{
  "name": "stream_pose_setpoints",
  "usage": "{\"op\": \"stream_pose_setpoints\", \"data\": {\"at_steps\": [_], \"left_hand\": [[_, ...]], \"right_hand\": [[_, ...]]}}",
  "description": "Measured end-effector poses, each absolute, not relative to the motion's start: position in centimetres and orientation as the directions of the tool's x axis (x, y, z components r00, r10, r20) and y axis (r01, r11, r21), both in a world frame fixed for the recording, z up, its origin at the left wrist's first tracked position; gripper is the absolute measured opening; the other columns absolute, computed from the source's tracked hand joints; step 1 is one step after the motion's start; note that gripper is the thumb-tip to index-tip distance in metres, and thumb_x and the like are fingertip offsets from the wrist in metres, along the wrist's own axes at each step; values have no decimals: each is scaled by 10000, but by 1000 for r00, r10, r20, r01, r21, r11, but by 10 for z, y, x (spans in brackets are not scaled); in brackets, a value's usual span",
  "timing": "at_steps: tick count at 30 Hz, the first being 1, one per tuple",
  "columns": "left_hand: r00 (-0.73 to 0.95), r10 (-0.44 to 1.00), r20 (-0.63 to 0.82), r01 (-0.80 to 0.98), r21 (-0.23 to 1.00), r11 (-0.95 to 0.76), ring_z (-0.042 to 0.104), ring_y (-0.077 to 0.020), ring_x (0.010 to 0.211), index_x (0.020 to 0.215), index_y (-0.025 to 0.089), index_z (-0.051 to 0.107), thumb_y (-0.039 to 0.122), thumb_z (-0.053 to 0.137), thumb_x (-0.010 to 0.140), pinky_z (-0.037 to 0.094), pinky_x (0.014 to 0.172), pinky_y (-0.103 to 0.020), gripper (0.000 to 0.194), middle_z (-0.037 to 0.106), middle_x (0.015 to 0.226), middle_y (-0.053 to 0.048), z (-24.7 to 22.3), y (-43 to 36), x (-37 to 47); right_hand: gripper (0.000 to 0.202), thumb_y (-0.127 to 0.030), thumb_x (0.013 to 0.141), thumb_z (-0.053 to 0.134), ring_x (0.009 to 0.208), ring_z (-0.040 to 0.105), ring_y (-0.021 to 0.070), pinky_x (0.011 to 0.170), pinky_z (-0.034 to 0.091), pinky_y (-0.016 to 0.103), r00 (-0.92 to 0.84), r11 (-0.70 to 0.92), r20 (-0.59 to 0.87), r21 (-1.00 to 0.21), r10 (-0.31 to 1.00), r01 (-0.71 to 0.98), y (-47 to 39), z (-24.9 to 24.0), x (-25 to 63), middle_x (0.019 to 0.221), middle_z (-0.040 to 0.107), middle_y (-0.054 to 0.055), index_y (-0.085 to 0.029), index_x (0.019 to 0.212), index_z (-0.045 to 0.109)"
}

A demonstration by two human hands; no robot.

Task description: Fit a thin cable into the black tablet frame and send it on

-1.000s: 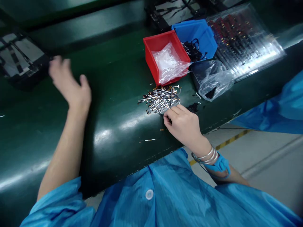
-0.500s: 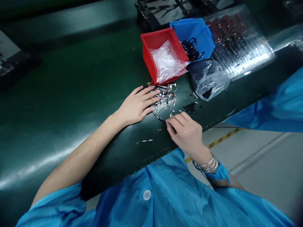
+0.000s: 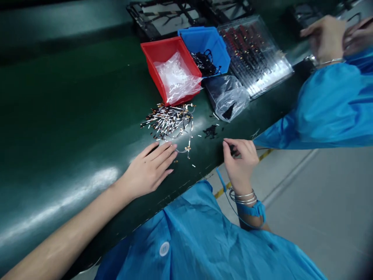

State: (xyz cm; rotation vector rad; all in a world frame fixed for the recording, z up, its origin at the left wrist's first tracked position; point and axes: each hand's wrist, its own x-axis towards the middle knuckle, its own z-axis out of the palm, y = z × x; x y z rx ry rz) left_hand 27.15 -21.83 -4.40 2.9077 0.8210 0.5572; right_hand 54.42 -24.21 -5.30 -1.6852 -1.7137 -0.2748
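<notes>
L hand [image 3: 151, 167] palm down on the bench [image 3: 87, 116], fingers loosely spread, nothing gripped, tips at the near edge of the cable pile [image 3: 167, 121], which sits just in front of the red bin [image 3: 166, 50]. R hand [image 3: 241, 159] pinched thumb-to-index by the bench edge; can't tell if it's got anything. Prob. mid-sort; next move calls for a single-cable pick w/o snagging the rest.

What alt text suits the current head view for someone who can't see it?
A person's left hand is palm down over a green bench, beside a pile of cables, while the right hand forms a pinch near the bench's front edge. Beyond the pile stand a red bin and a blue bin; a co-worker's hand shows at upper right.
</notes>
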Motion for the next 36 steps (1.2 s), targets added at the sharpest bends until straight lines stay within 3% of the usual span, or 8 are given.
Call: {"op": "stream_pose_setpoints", "data": {"at_steps": [7, 14, 21, 31, 36], "left_hand": [[788, 474, 393, 460, 135, -878, 628, -264, 1107, 1170, 72, 641, 193, 452, 952, 493, 902, -394, 313, 649, 1235, -148, -40, -222, 275], [784, 481, 393, 453, 168, -875, 617, -266, 1136, 1180, 76, 614, 179, 447, 954, 491, 898, -404, 299, 641, 1247, -148, -38, -222, 276], [807, 474, 352, 447, 158, -880, 593, -265, 1180, 1210, 76, 615, 241, 436, 967, 473, 955, -412, 344, 616, 1286, -137, -40, -225, 275], [816, 478, 325, 444, 177, -878, 595, -276, 1149, 1183, 71, 650, 280, 457, 957, 439, 998, -415, 364, 647, 1228, -161, -46, -233, 274], [823, 469, 320, 458, 112, -882, 584, -276, 1109, 1211, 27, 618, 285, 445, 961, 434, 945, -392, 399, 657, 1183, -166, -49, -233, 279]], "right_hand": [[98, -210, 841, 595, 635, 523, 149, 604, 428, 303, 201, 32, 507, -413, 838, 910, -240, -54, 567, 702, 637, 3, -215, 806, 687], [103, -220, 844, 622, 707, 564, 159, 573, 428, 294, 158, 57, 524, -371, 837, 927, -247, -59, 569, 735, 638, 20, -222, 805, 718], [114, -262, 829, 649, 674, 548, 148, 535, 405, 283, 156, 70, 437, -458, 886, 886, -241, -60, 578, 732, 630, 18, -209, 735, 686], [81, -211, 851, 620, 703, 578, 147, 592, 460, 299, 41, 183, 354, -575, 934, 797, -262, -40, 483, 773, 657, 9, -213, 787, 670], [84, -203, 845, 619, 706, 576, 149, 597, 458, 293, 78, 154, 357, -576, 931, 803, -266, -47, 464, 752, 653, 8, -205, 777, 668]]}}
